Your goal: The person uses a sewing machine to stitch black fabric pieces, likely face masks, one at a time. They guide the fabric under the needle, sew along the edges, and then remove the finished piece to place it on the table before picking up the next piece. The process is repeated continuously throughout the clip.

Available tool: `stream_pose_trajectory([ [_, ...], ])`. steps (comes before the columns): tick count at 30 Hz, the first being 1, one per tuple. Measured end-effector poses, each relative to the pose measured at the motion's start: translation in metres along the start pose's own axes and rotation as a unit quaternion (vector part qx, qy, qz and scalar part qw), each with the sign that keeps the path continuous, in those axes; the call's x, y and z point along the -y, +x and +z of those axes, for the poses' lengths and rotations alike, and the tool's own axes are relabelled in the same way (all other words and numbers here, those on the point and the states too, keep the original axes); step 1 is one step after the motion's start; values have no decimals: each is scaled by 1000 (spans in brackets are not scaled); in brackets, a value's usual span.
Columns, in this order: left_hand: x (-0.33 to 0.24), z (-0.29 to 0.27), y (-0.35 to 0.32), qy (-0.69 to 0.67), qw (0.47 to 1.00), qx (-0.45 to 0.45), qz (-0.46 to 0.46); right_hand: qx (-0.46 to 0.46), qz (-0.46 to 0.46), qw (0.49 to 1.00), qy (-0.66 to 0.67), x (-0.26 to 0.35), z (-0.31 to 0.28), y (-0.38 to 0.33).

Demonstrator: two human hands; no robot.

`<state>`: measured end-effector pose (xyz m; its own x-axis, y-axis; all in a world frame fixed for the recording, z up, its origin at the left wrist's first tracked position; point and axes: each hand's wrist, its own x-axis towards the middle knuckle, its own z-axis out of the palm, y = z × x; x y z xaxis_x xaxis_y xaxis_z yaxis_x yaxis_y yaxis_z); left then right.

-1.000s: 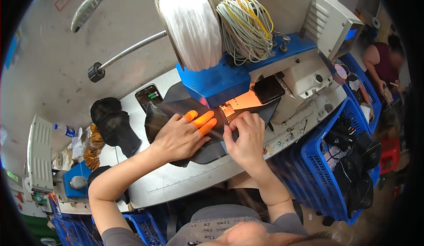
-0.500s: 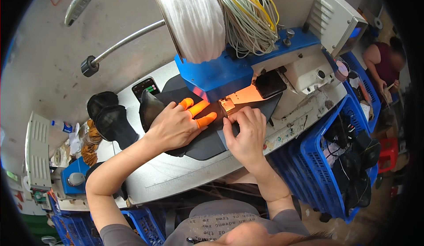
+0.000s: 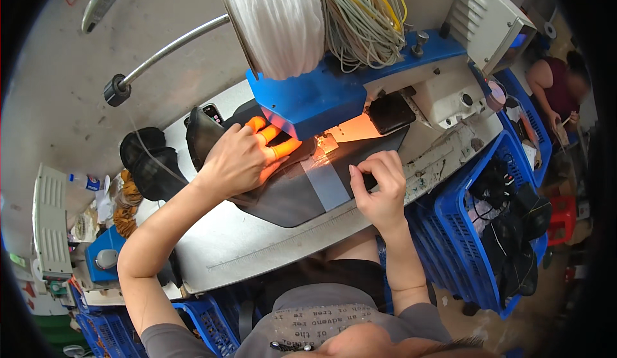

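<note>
A dark flat fabric piece lies on the white machine table under the blue head of a sewing machine. A grey strip runs across it toward its near edge. My left hand, with orange covers on several fingers, presses on the piece left of the lit needle area; its fingers are stretched out. My right hand is curled beside the strip, over the piece's right part, with thumb and fingers drawn together. Whether anything is between them is hidden. A curved black part rises beyond my left wrist.
A large white thread spool and a coil of cords sit above the machine. Black padded pieces lie at left. A phone lies behind. Blue crates stand at right; a co-worker is beyond.
My right hand has moved right, away from the needle area, uncovering the grey strip. My left hand has shifted slightly up and left. The view has shifted a little.
</note>
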<state>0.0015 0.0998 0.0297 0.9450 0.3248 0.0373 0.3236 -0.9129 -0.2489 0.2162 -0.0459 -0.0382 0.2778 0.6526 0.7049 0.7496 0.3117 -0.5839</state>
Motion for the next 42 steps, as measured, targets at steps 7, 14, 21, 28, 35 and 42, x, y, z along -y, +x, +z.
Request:
stream_pose_trajectory([
  [7,-20,-10,-1,38,997,0,-64,-12,-21,1000,-5,-8,6,-3],
  [14,-65,-1,1,73,976,-39,-203,-13,-20,1000,-2,-7,8,-3],
  [21,-87,2,17,85,953,-78,-279,-15,-16,1000,-4,-8,9,-5],
  [28,-77,15,22,143,939,-111,-294,-17,-17,1000,-2,-8,10,-4],
  [35,-95,-6,-21,12,947,-111,-300,-24,-20,999,8,-10,10,-6],
  [42,-128,-15,-58,-65,951,-112,-280,-31,-14,999,0,-8,11,-8],
])
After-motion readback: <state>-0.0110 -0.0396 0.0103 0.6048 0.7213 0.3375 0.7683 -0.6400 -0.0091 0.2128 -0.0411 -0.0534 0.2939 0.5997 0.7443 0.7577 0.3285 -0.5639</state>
